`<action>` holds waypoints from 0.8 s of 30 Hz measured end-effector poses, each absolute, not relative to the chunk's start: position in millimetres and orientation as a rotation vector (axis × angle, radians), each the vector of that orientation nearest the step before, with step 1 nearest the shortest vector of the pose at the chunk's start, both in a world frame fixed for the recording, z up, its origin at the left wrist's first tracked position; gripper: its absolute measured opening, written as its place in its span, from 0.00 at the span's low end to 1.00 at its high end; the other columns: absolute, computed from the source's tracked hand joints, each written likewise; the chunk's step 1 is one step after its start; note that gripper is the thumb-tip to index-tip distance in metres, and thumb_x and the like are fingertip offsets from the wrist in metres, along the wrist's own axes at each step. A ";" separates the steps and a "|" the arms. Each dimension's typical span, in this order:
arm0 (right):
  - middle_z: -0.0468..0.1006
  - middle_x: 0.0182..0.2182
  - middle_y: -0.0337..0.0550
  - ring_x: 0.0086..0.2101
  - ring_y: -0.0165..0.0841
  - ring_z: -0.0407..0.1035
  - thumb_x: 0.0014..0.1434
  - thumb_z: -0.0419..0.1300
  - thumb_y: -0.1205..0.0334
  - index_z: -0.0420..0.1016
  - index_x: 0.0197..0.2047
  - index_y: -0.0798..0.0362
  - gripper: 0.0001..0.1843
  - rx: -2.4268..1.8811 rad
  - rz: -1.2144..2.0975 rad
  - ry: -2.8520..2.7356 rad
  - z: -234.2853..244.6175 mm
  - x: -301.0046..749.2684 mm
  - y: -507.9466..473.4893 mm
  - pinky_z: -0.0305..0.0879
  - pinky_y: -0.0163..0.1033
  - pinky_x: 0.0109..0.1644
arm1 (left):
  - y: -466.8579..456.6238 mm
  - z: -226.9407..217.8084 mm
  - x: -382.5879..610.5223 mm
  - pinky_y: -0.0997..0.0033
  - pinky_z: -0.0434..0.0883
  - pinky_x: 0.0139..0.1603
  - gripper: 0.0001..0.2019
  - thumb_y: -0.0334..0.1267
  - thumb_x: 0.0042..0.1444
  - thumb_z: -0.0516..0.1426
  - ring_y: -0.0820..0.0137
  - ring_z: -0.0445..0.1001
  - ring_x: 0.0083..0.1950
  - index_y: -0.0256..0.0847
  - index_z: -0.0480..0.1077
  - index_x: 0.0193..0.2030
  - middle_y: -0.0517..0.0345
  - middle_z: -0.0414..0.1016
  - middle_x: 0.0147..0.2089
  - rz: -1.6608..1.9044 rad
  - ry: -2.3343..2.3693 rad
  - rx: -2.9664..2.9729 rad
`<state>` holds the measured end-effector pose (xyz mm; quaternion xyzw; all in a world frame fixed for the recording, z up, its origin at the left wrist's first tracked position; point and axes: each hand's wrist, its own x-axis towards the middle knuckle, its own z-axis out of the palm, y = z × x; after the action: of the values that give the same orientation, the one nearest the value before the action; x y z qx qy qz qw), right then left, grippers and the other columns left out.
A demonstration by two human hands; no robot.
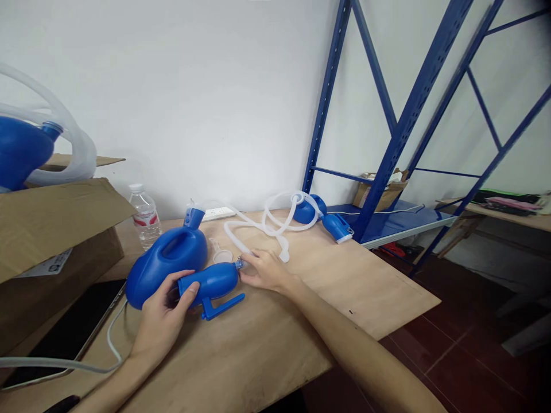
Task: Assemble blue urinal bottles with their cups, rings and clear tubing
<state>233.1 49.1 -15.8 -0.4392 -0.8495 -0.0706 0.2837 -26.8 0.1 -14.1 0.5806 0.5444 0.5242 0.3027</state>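
My left hand (166, 304) is wrapped round the wide end of a blue plastic urinal cup (213, 280), which lies sideways just above the table with its handle toward me. At the cup's narrow neck, the fingers of my right hand (264, 271) pinch the end of a clear hose (235, 234). A small shiny clip seems to sit at that joint, partly hidden by the fingertips. Behind the cup stands a large blue urinal bottle (148, 269) with a grip hole and an upright spout. A clear plastic lid (222, 256) lies between bottle and hose.
An open cardboard box (64, 212) at left holds another blue bottle (26, 149) with hose. A water bottle (145, 218), a tablet (69, 330) with a cable, and a power strip (218, 213) are nearby. Another bottle-and-cup set (337, 228) lies beside the blue shelf (383, 178).
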 end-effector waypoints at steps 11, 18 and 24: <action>0.80 0.34 0.44 0.32 0.36 0.72 0.61 0.62 0.49 0.80 0.47 0.49 0.16 -1.217 -0.363 -2.252 -18.4 229.8 48.2 0.55 0.37 0.33 | -1.5 -10.8 -24.4 0.70 0.81 0.29 0.26 0.60 0.46 0.64 0.64 0.80 0.31 0.43 0.77 0.45 0.59 0.80 0.34 1.385 1.461 1.532; 0.79 0.32 0.44 0.30 0.36 0.71 0.58 0.61 0.53 0.80 0.46 0.49 0.15 -1.325 -0.383 -2.209 -12.8 222.3 41.6 0.53 0.38 0.32 | -1.0 -10.4 -22.4 0.70 0.80 0.28 0.24 0.58 0.47 0.64 0.65 0.80 0.30 0.44 0.77 0.44 0.60 0.80 0.35 1.384 1.447 1.479; 0.80 0.31 0.44 0.30 0.37 0.71 0.58 0.61 0.53 0.80 0.45 0.49 0.15 -1.315 -0.310 -2.219 -9.0 221.8 39.8 0.54 0.37 0.32 | -0.4 -10.3 -23.5 0.69 0.80 0.26 0.22 0.58 0.50 0.63 0.65 0.79 0.29 0.43 0.77 0.43 0.61 0.80 0.34 1.400 1.416 1.489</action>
<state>221.8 39.8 -9.0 -0.4875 -0.8228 -0.1151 0.2686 -23.5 -0.4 -10.3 0.5670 0.5391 0.5331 0.3220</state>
